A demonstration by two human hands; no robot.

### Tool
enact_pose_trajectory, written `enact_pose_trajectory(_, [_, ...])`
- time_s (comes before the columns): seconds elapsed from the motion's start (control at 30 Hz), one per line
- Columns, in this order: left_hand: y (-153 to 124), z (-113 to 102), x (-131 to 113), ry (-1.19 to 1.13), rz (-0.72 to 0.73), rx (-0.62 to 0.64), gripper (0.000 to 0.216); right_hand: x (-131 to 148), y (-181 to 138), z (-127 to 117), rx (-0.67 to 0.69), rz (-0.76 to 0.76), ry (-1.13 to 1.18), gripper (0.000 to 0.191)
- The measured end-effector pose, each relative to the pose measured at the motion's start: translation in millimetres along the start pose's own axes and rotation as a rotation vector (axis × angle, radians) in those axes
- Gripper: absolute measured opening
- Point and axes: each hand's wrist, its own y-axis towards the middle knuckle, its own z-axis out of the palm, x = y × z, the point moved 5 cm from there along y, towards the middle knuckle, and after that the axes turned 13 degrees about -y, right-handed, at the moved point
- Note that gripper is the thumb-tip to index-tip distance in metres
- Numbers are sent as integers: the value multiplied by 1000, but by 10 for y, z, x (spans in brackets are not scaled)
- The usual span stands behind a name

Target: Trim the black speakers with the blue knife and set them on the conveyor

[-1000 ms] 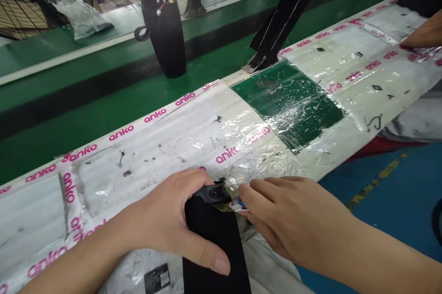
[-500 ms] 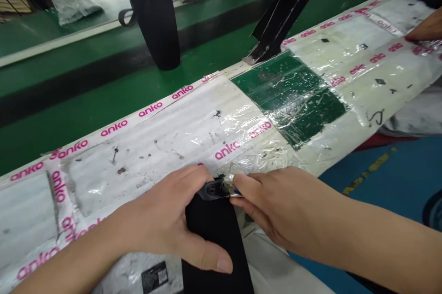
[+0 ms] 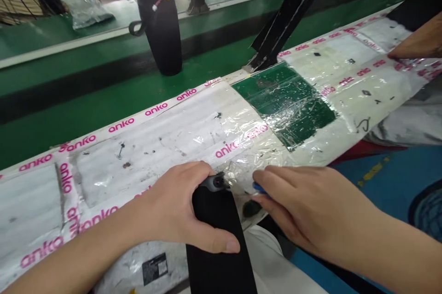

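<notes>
Black case (image 3: 221,270) at the table's (image 3: 193,123) near edge, long axis running toward you; your left hand (image 3: 176,206) grasps its far end, your right hand (image 3: 304,204), pinching a blue tool (image 3: 258,187), just beside.

Bench (image 3: 165,137): white covering, pink-lettered tape (image 3: 120,125) on it, green patch (image 3: 293,109) showing. Green surface (image 3: 103,96) behind: black tapered part (image 3: 162,36) upright. Clear plastic bag (image 3: 83,6) on far ledge (image 3: 31,38).

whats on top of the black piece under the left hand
The left hand lies across the black piece, and a grey fitting sits at its far end. What the hand covers cannot be seen.
</notes>
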Motion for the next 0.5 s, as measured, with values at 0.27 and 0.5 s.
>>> enact_pose_trajectory(0.27, [7,24,1,38,63,-34,63,196,-21,80,79,34,-75,14])
enact_pose_trajectory(0.5, [29,7,-27,-13,78,-30,61,185,-9,54,97,22,-55,12])
